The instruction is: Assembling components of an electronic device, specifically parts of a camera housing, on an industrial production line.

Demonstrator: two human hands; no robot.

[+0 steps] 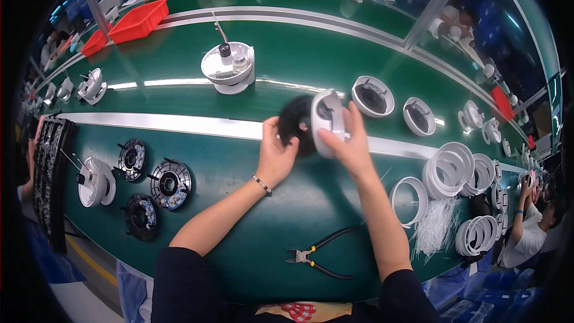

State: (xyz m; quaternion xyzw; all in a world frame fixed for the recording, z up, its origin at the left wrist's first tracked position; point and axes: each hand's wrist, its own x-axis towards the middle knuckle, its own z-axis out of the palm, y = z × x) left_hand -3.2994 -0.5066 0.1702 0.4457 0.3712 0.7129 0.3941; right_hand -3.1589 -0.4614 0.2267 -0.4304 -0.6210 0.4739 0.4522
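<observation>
Above the bench's middle, my left hand (277, 154) has its fingers closed on a round black disc (294, 121), which is blurred by motion. My right hand (351, 148) grips a white ring-shaped housing (336, 112) with a dark inside, thumb on its near edge. The two parts are held side by side, edges upright; whether they touch I cannot tell. Below my hands lie cutting pliers (304, 256) with black and yellow handles, jaws apart. To the left, several black discs with circuit boards (170, 184) lie near a white fan-like base (89, 182).
White rings (445, 170) are stacked at right, beside a heap of clear thin strips (435, 227). A conveyor (287, 54) runs behind, carrying a white open base (229, 69) and white housings (372, 96). A black rack (51, 173) edges the left; another person (529, 236) sits far right.
</observation>
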